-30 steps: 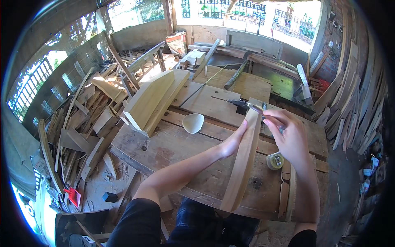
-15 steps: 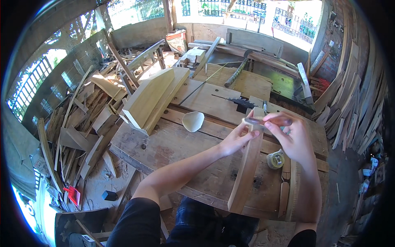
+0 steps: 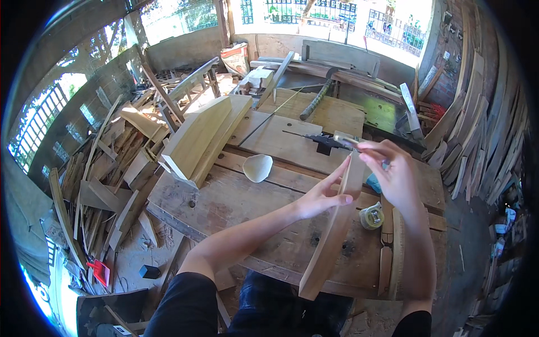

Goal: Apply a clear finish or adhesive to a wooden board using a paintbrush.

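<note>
My left hand (image 3: pixel 324 199) grips a long, slightly curved wooden piece (image 3: pixel 332 241) near its far end, thumb on the top face. The piece slants over the workbench (image 3: pixel 247 216), its near end out past the front edge. In my right hand (image 3: pixel 390 165), pinched by the fingers, is what looks like a small brush (image 3: pixel 343 140), with a pale tip and a dark handle. Its tip points left, just beyond the wood's far end, apart from it. A pale, irregular shallow dish (image 3: pixel 257 168) sits on the bench left of my hands. A tape measure (image 3: pixel 371 217) lies right of the wood.
Light wooden boards (image 3: pixel 205 137) stand at the bench's left. Pliers-like handles (image 3: pixel 386 253) lie beside the tape measure. A dark flat metal piece (image 3: pixel 324 144) and a wrapped bar (image 3: pixel 316 101) are farther back. Scrap wood (image 3: pixel 120 157) piles at left; planks (image 3: pixel 483 123) lean at right.
The brush has moved up and away from the wood's far end with my right hand. The wood's near end has shifted slightly left and toward me; my left hand keeps its grip.
</note>
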Available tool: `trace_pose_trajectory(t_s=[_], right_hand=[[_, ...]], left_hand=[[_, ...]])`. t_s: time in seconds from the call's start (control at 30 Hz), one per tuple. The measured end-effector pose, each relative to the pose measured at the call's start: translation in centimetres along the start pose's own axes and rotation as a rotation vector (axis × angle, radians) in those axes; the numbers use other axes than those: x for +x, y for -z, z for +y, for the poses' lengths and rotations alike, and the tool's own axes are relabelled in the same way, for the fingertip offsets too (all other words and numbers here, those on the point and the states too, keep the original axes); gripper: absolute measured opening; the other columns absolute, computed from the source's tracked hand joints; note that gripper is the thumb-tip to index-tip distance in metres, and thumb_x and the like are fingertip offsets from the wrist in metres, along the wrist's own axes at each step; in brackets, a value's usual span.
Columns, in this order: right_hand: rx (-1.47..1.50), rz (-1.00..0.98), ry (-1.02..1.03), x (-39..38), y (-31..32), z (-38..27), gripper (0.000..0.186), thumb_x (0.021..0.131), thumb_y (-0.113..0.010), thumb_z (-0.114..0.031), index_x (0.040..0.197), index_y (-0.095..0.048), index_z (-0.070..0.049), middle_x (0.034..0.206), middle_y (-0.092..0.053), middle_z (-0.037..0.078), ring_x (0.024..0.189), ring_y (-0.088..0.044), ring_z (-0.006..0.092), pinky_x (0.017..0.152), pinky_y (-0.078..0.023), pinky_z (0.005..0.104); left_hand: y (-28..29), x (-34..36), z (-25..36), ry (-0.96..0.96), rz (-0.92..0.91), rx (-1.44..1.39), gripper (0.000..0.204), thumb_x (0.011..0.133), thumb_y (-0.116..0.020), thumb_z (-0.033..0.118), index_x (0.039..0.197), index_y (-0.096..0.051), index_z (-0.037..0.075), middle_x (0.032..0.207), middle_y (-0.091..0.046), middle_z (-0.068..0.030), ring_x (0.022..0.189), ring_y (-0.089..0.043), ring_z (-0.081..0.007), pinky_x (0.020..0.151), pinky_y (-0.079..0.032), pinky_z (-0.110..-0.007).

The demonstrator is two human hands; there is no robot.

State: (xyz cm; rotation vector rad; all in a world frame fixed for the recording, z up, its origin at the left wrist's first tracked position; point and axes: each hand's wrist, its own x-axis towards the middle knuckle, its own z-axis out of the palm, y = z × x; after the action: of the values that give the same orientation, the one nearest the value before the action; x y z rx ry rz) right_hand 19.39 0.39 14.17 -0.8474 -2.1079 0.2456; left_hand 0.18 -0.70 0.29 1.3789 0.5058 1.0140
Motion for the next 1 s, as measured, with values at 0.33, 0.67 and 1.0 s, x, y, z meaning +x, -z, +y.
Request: trace_pose_trajectory(t_s=[0.33, 0.67, 1.0], right_hand=[[0.143, -0.126, -0.118, -0.2, 0.7, -1.6, 0.016, 0.095, -0.07, -0.014, 0.107, -0.073, -0.005, 0.092, -0.071, 0.007, 0.071, -0.066, 0.0169, 0.065, -0.05, 0.0296], [0.298, -0.265, -0.261, -0.7, 2.1, -2.7, 0.014, 0.099, -0.066, -0.01, 0.102, -0.07, 0.003, 0.085, -0.068, 0.005, 0.071, -0.063, 0.0066, 0.062, -0.048, 0.0225], [0.35, -0.437, -0.172, -1.0, 0.5, -3.8, 0.013, 0.095, -0.069, -0.009, 0.1, -0.073, 0.002, 0.087, -0.072, 0.007, 0.066, -0.065, 0.0069, 0.058, -0.049, 0.0221]], left_hand=[[0.8, 0.2, 0.3, 0.096, 0.136, 0.122, 0.095, 0.096, -0.069, 0.036, 0.166, -0.006, 0.025, 0.122, -0.051, -0.0083, 0.103, -0.064, -0.0138, 0.088, -0.05, -0.029], [1.3, 0.8, 0.0, -0.01, 0.134, -0.342, 0.093, 0.096, -0.019, 0.081, 0.164, -0.005, 0.019, 0.159, -0.034, -0.0159, 0.139, -0.048, -0.0327, 0.111, -0.044, -0.048], [1.8, 1.1, 0.6, 0.256, 0.27, -0.857, 0.096, 0.088, -0.035, 0.088, 0.133, -0.052, 0.005, 0.129, -0.058, -0.0261, 0.111, -0.063, -0.0365, 0.095, -0.053, -0.051]])
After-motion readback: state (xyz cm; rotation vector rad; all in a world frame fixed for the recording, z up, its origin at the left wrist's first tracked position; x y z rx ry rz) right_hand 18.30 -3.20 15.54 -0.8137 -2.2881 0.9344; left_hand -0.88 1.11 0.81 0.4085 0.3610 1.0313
